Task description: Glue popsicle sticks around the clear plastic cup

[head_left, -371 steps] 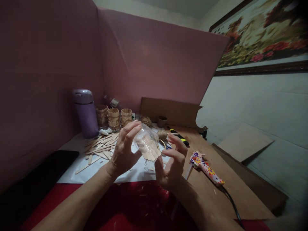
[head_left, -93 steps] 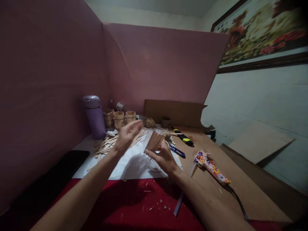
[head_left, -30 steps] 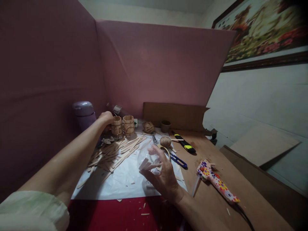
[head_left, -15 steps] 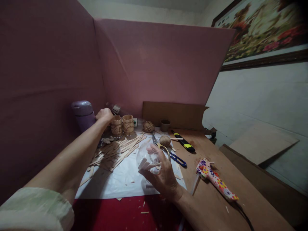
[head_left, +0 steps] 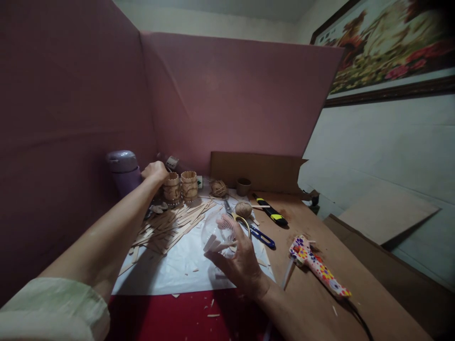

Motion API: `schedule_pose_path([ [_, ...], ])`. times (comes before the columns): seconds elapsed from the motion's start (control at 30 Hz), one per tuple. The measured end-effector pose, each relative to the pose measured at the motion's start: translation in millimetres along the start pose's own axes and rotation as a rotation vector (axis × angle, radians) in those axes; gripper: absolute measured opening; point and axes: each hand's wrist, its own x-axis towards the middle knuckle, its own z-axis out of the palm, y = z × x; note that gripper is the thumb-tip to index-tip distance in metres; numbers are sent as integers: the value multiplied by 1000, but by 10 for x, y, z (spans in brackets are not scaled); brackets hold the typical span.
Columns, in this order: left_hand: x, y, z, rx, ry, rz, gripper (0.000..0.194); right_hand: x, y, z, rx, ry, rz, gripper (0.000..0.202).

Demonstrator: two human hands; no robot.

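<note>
Left hand (head_left: 155, 170): while my arm stretches forward and left, the hand is between the purple flask (head_left: 125, 173) and the stick-clad cups (head_left: 189, 187); fingers hidden, opening and hold cannot be told.
Right hand (head_left: 243, 255): forearm angled in from lower right, fingers curled, thumb low; I grip the clear plastic cup (head_left: 212, 225).
Clear plastic cup: tilted, above the white sheet (head_left: 167, 274), short wooden pieces (head_left: 212, 242) at its near side.
Glue gun (head_left: 320, 267): on brown board (head_left: 369, 293), right of that hand.
</note>
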Motion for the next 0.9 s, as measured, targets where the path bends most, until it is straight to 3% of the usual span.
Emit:
schedule_pose_path([
  [0.13, -57, 101, -78, 112, 1, -32, 46, 4, -14, 0, 4, -1, 13, 75],
  [0.27, -242, 281, -97, 235, 59, 200, 39, 16, -38, -5, -3, 6, 8, 74],
  [0.43, -460, 384, 130, 236, -169, 405, 21, 21, -31, 7, 69, 10, 148, 80],
  [0.63, -405, 297, 372, 246, -209, 412, 28, 8, 5, 33, 92, 22, 187, 80],
  [0.9, -400, 274, 387, 203, -203, 399, 34, 18, -21, 26, 110, 25, 215, 81],
])
